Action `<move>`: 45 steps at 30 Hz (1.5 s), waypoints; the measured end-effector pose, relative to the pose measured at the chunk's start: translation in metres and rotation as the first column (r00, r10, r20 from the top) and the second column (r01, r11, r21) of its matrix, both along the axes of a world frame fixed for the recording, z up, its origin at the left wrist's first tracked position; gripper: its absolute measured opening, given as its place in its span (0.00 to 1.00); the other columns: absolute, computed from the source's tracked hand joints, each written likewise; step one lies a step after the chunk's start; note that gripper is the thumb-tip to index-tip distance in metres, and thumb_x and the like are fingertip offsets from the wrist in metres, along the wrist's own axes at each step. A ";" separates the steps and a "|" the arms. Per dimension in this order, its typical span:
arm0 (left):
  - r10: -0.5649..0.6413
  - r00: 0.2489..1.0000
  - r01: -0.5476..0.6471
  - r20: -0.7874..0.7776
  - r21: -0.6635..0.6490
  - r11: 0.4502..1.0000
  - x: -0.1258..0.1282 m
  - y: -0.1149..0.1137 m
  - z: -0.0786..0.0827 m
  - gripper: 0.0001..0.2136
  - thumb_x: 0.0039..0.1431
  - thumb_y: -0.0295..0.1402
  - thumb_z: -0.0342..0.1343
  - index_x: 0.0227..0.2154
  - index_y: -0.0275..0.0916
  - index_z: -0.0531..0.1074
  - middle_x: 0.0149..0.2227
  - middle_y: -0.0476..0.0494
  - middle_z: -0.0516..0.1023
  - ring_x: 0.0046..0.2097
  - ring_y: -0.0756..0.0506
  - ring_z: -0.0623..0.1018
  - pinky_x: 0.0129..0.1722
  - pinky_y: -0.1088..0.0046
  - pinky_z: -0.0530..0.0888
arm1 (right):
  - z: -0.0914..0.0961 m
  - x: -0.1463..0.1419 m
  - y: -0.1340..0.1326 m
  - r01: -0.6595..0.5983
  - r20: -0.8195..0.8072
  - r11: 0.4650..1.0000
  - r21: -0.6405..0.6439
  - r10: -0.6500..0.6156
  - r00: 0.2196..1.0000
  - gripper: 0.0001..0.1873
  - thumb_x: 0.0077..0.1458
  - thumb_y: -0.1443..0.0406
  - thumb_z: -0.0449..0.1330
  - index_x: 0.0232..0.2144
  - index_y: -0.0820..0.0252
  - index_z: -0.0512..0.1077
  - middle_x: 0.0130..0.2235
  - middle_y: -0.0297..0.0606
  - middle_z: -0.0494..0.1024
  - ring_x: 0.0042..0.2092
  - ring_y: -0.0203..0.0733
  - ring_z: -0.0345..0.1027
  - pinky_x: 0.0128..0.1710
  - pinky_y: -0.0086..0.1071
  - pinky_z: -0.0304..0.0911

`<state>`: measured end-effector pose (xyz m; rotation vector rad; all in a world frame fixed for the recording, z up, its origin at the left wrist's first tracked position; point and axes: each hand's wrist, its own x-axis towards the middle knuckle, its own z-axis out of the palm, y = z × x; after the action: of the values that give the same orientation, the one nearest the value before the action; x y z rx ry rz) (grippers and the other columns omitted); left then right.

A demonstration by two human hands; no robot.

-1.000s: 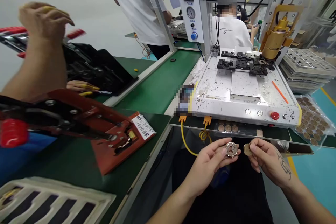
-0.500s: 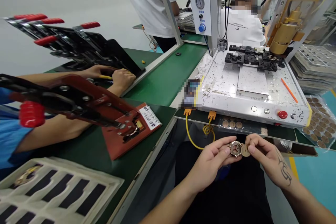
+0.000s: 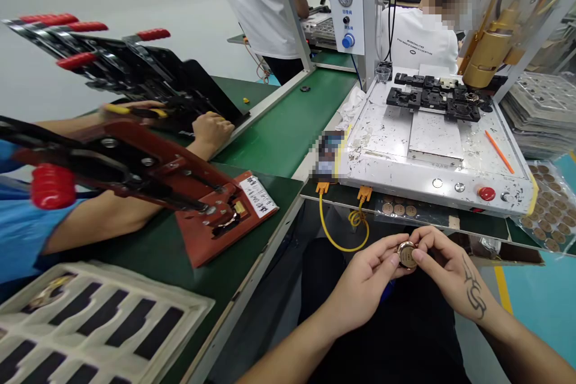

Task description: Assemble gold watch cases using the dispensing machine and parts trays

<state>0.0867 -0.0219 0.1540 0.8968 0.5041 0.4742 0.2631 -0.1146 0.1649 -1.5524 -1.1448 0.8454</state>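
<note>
My left hand [image 3: 366,273] pinches a small round metal ring part [image 3: 406,254] over my lap, below the front edge of the white machine bed [image 3: 432,156]. My right hand [image 3: 443,264] presses a tan disc onto that ring with thumb and forefinger, so both hands meet on the same piece. The disc covers most of the ring. More tan discs [image 3: 398,209] lie in a clear strip just ahead of my hands.
A red lever press [image 3: 211,207] sits on the green bench at left, where a person in a blue sleeve [image 3: 20,234] works at black clamps [image 3: 135,72]. A slotted tray [image 3: 96,324] is near left. A bag of discs [image 3: 551,213] lies right. Two people stand behind.
My right hand brought the tan disc from beside the ring onto it. The co-worker's raised hand came down to the black clamps. The view tilted down slightly.
</note>
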 end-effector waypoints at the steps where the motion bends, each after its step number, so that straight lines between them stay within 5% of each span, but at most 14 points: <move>1: -0.002 1.000 0.002 -0.002 0.004 1.000 0.000 0.000 0.000 0.23 0.66 0.45 0.69 0.59 0.39 0.80 0.57 0.35 0.86 0.59 0.32 0.84 0.63 0.50 0.80 | 0.000 0.000 0.000 -0.003 0.001 1.000 -0.001 0.003 1.000 0.18 0.69 0.50 0.62 0.31 0.53 0.73 0.45 0.41 0.79 0.44 0.47 0.74 0.45 0.37 0.75; 12: -0.018 0.999 0.020 -0.028 0.072 0.997 0.000 -0.004 -0.002 0.23 0.68 0.45 0.67 0.61 0.40 0.79 0.60 0.35 0.84 0.60 0.33 0.83 0.62 0.54 0.81 | -0.008 0.001 -0.003 -0.027 0.006 1.000 -0.002 0.027 1.000 0.14 0.71 0.55 0.61 0.33 0.54 0.72 0.46 0.41 0.77 0.46 0.46 0.74 0.46 0.36 0.73; 17: 0.030 0.995 -0.009 -0.095 0.213 0.977 0.000 -0.011 -0.015 0.19 0.70 0.39 0.64 0.60 0.39 0.78 0.56 0.35 0.86 0.56 0.35 0.86 0.61 0.57 0.81 | -0.021 -0.003 -0.006 0.036 0.177 0.995 0.088 -0.052 0.983 0.13 0.71 0.59 0.62 0.33 0.53 0.67 0.44 0.40 0.74 0.43 0.47 0.72 0.42 0.37 0.72; 20: 0.059 0.985 0.011 -0.164 0.399 0.917 -0.002 -0.009 -0.017 0.19 0.73 0.37 0.59 0.63 0.39 0.76 0.57 0.34 0.85 0.57 0.35 0.85 0.60 0.59 0.81 | -0.029 0.000 -0.006 0.038 0.320 0.995 0.098 -0.067 0.945 0.08 0.71 0.59 0.62 0.39 0.51 0.68 0.42 0.40 0.72 0.40 0.46 0.70 0.40 0.38 0.73; 24: 0.027 0.964 0.155 -0.263 0.644 0.749 -0.009 0.005 -0.005 0.25 0.75 0.33 0.53 0.72 0.43 0.63 0.62 0.35 0.82 0.63 0.36 0.81 0.66 0.54 0.76 | -0.027 0.004 0.000 -0.197 0.400 0.973 0.120 0.134 0.906 0.09 0.75 0.63 0.57 0.53 0.51 0.73 0.50 0.46 0.76 0.50 0.50 0.73 0.52 0.43 0.72; 27: 0.072 0.974 0.072 -0.216 0.591 0.803 -0.012 0.016 0.005 0.26 0.74 0.35 0.55 0.72 0.45 0.61 0.65 0.35 0.78 0.62 0.38 0.82 0.64 0.56 0.77 | -0.020 0.002 0.009 -0.144 0.255 0.978 0.152 0.102 0.962 0.05 0.74 0.60 0.60 0.45 0.53 0.76 0.43 0.41 0.78 0.42 0.46 0.74 0.44 0.39 0.72; 30: 0.164 0.971 -0.076 -0.175 0.423 0.903 -0.012 0.018 0.009 0.23 0.67 0.38 0.65 0.62 0.43 0.70 0.57 0.37 0.82 0.52 0.41 0.85 0.53 0.64 0.82 | -0.016 -0.004 0.019 -0.069 -0.116 0.997 0.021 0.071 0.991 0.13 0.70 0.53 0.65 0.38 0.55 0.73 0.29 0.32 0.74 0.29 0.38 0.68 0.30 0.32 0.67; 33: 0.194 0.963 -0.115 -0.185 0.367 0.923 -0.013 0.012 0.010 0.13 0.65 0.39 0.68 0.47 0.39 0.77 0.41 0.43 0.83 0.41 0.45 0.83 0.43 0.69 0.82 | -0.017 -0.014 0.026 -0.087 -0.353 0.996 -0.011 0.077 0.933 0.18 0.67 0.49 0.68 0.38 0.56 0.73 0.26 0.29 0.73 0.26 0.35 0.66 0.26 0.29 0.66; 36: 0.217 0.957 -0.126 -0.193 0.398 0.909 -0.018 0.007 0.015 0.10 0.67 0.39 0.66 0.43 0.38 0.79 0.37 0.45 0.82 0.38 0.46 0.81 0.41 0.69 0.80 | -0.020 -0.023 0.030 -0.087 -0.390 0.996 0.025 0.090 0.916 0.19 0.65 0.49 0.70 0.41 0.57 0.75 0.30 0.31 0.75 0.27 0.34 0.68 0.25 0.27 0.66; 41: 0.238 0.952 -0.136 -0.190 0.434 0.891 -0.029 0.010 0.022 0.11 0.68 0.41 0.64 0.42 0.38 0.78 0.35 0.46 0.79 0.36 0.46 0.80 0.39 0.70 0.78 | -0.016 -0.023 0.033 -0.144 -0.186 0.980 0.139 0.168 0.968 0.16 0.69 0.58 0.67 0.56 0.49 0.73 0.36 0.31 0.77 0.31 0.36 0.73 0.30 0.28 0.72; 45: 0.275 0.941 -0.156 -0.198 0.467 0.870 -0.034 0.011 0.019 0.10 0.68 0.40 0.63 0.41 0.38 0.77 0.34 0.47 0.79 0.35 0.47 0.78 0.37 0.71 0.76 | -0.004 -0.012 0.042 -0.440 0.276 0.866 0.237 0.374 0.886 0.25 0.70 0.65 0.65 0.65 0.44 0.69 0.45 0.37 0.80 0.41 0.41 0.78 0.42 0.34 0.77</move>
<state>0.0523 -0.0111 0.1729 1.3657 0.7597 0.7015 0.2507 -0.0727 0.1609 -1.1907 -1.7249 0.7409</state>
